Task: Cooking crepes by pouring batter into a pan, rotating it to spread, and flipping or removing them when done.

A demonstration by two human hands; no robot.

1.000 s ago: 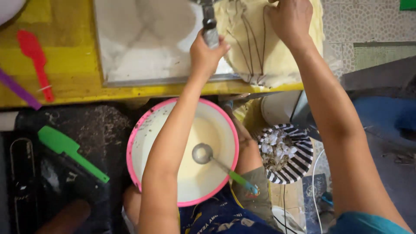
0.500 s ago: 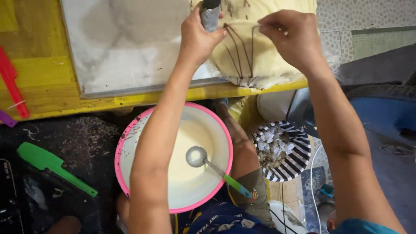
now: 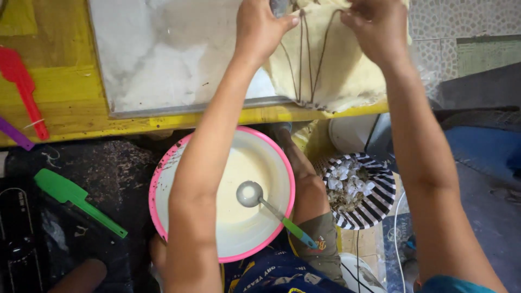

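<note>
While both arms reach up over a round pink-rimmed bowl of pale batter [image 3: 179, 163], the left hand [image 3: 260, 27] closes around a grey tool handle [image 3: 280, 6] above the bowl, and the right hand [image 3: 377, 27] pinches thin dark wires [image 3: 304, 59] lying on a cream cloth [image 3: 336, 76]. Inside the bowl rests a metal ladle with a green handle [image 3: 251, 193]. Right of the bowl sits a black-and-white striped basket [image 3: 380, 203]; left of it lies a green plastic spatula [image 3: 76, 198].

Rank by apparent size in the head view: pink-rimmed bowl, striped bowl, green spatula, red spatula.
1. pink-rimmed bowl
2. striped bowl
3. green spatula and red spatula: look alike in length, and the red one lies higher, nearer the camera, so unranked.
</note>
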